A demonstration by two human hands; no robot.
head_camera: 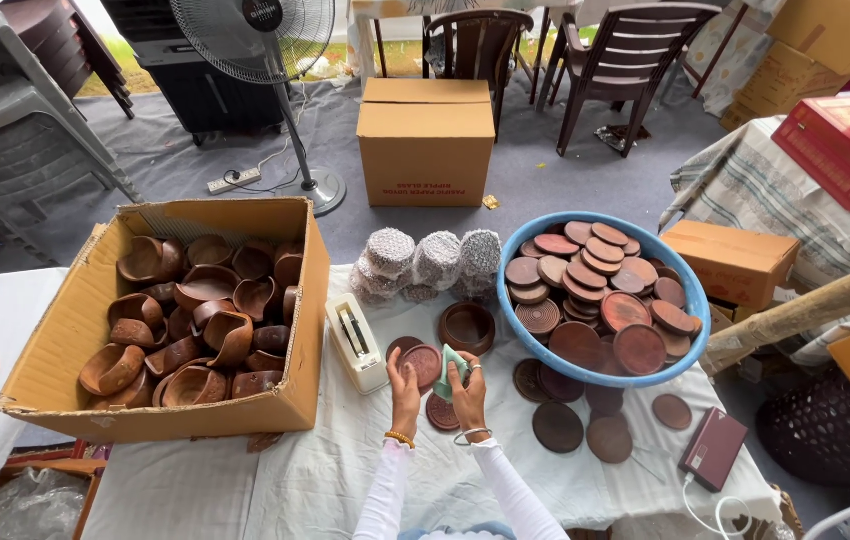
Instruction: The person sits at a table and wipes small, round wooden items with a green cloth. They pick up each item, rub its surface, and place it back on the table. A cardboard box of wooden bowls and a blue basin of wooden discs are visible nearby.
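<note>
Hands were seen low in the middle of the head view, both over the white cloth (pixel 305 480) on the table. The left hand (pixel 405 377) was closed around the edge of a round brown wooden lid (pixel 423 364), fingers curled narrow on it. The right hand (pixel 467 392) was pinched shut on a small pale green cloth pad (pixel 450 366), which was pressed right against that lid. So the lid was held just above the table, between the white tape dispenser (pixel 355 342) and the blue tub (pixel 600 300).

More flat wooden discs (pixel 557 427) were laid out on the cloth to the right of the hands, and the tub was piled full of similar ones. A dark wooden bowl (pixel 466 326) was parked just behind the hands, with netted bundles (pixel 432 262) behind it. The big cardboard box (pixel 160 320) on the left was stuffed with wooden bowls. A maroon phone (pixel 713 448) was left near the table's right corner.
</note>
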